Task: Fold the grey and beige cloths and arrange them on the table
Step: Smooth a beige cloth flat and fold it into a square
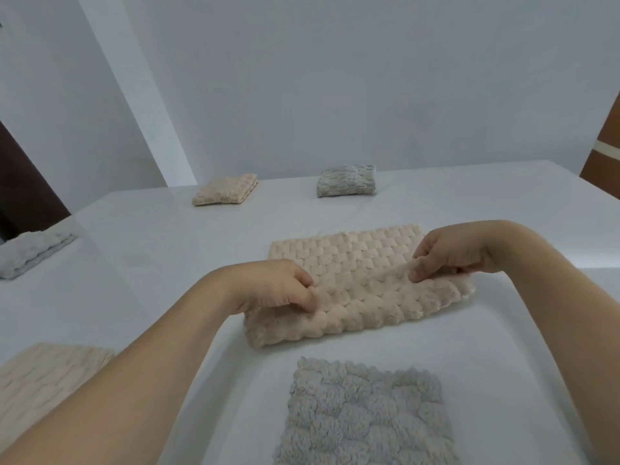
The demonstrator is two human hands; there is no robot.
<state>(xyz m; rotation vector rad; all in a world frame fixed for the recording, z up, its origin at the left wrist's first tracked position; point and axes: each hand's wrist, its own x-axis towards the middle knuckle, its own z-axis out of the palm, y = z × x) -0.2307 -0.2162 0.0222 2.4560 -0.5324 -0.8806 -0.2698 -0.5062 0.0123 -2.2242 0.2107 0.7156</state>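
Both hands [278, 286] [443, 255] apparently pinching beige cloth's [352, 297] folded-over edge.

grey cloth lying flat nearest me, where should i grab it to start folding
Take the grey cloth by its two near corners, coming from the near edge. It lies flat and unfolded, with bare table past its far edge, so that edge can likely be lifted and laid over away from you.

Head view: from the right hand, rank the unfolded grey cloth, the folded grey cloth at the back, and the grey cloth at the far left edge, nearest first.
From the right hand:
1. Folded grey cloth, straight behind it at the back.
2. Unfolded grey cloth, in front, nearest the person; close to the first, so that order is uncertain.
3. Grey cloth at the left edge, clearly farthest.
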